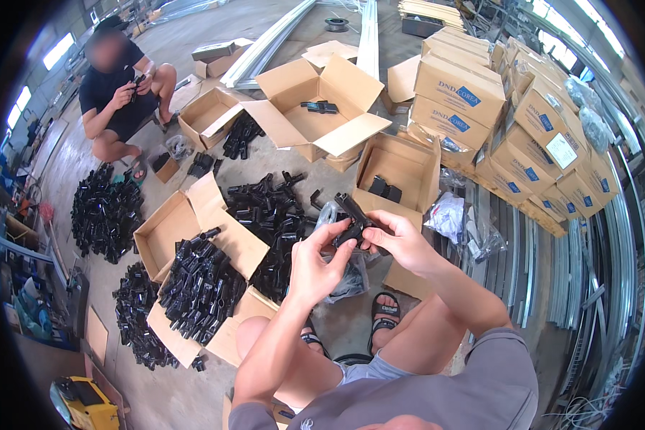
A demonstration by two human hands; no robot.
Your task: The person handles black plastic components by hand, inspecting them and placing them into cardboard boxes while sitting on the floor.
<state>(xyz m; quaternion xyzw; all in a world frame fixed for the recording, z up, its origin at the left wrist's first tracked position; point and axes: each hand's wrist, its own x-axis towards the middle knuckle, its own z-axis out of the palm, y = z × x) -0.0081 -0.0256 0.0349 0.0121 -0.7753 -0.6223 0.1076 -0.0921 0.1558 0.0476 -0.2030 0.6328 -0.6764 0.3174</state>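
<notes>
Both my hands are closed on a black moulded plastic part [350,208] in front of my knees. My left hand [314,264] grips its lower left side with thumb and fingertips. My right hand [403,242] pinches it from the right. Whether it is one part or two fitted together, I cannot tell. Just beyond my hands, a carton [401,154] with its flaps apart holds a few black pieces [385,188]. Left of my hands, a heap of similar black parts [265,211] lies on the floor. Nearer, more parts [202,287] spill over a tilted carton [158,233].
Further black heaps [107,215] lie at left, where a co-worker [118,89] squats holding a black part. A large carton [283,82] stands ahead. Sealed cartons [455,89] are stacked at right beside long metal profiles [527,265]. Clear plastic bags [448,215] lie near my right arm.
</notes>
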